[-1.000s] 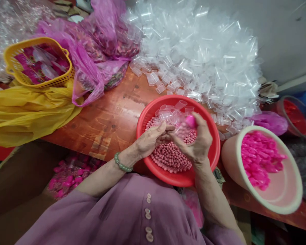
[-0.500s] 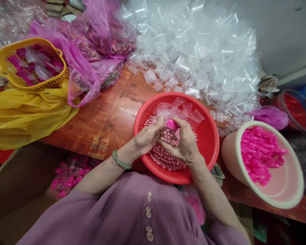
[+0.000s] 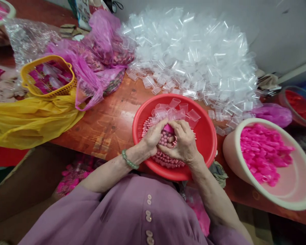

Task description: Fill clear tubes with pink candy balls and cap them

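Note:
Between my two hands is a small clear bottle (image 3: 165, 139) of pink beads, topped by a bright pink cap. My left hand (image 3: 153, 137) is closed on the bottle's left side, its thumb up by the cap. From the right, my right hand (image 3: 183, 141) grips the same bottle, fingers over the cap and thumb low near its base. Both hands are over a red basin (image 3: 211, 149). Strings of pink beads (image 3: 165, 160) lie in it below my hands, and several clear plastic tubes (image 3: 174, 112) rest toward its far side.
A big heap of clear tubes (image 3: 193, 58) covers the table's back. At right stands a pale tub (image 3: 293, 190) of bright pink plastic pieces (image 3: 264, 153). Leftward are a yellow basket (image 3: 72, 83), purple plastic bags (image 3: 91, 78) and a yellow bag (image 3: 33, 119).
The cap shows less now, with my right fingers drawn over it and my left thumb closer. The view has shifted, showing more of the table's far left.

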`<state>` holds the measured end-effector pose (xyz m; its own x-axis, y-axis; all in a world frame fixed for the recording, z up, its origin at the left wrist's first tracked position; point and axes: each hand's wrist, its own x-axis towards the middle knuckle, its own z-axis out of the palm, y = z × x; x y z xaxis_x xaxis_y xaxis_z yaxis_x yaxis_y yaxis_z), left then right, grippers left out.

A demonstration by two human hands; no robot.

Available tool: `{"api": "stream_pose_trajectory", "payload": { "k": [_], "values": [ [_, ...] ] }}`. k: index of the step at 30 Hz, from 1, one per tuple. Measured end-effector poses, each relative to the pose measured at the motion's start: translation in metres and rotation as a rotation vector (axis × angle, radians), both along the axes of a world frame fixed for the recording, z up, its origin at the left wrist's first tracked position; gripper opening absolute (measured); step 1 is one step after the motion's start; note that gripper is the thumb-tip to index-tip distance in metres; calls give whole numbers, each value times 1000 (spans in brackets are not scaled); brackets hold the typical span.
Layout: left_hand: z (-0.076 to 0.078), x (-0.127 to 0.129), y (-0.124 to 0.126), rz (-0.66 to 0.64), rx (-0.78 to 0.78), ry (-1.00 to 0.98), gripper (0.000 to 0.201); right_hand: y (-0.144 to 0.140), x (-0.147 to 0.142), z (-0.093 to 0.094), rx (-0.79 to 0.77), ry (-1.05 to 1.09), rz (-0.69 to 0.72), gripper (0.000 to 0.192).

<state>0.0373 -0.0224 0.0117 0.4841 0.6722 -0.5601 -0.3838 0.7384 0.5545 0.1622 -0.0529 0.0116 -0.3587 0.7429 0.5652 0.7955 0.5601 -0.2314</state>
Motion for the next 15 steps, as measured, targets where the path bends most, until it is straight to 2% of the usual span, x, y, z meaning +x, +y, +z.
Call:
{"api": "stream_pose_trajectory", "payload": {
  "k": [4,7,9,12,13,15],
  "values": [
    [-3,1,-5,80,7,25,34,-3,-1,-1,18,-1,27,57],
    [-5,1,-7,117,10,27,31,-2,-3,-1,-72,14,67,59],
    [-3,-5,-8,111,63,20,33,-2,-3,2,-153,34,141,65],
    [8,-33,-14,94,309,-11,33,-2,7,8,-266,123,230,80],
    [12,-49,-17,114,415,-13,33,-2,14,10,-293,171,209,83],
    [14,-89,-24,207,549,51,32,-1,32,10,-310,264,74,77]
  ]
}}
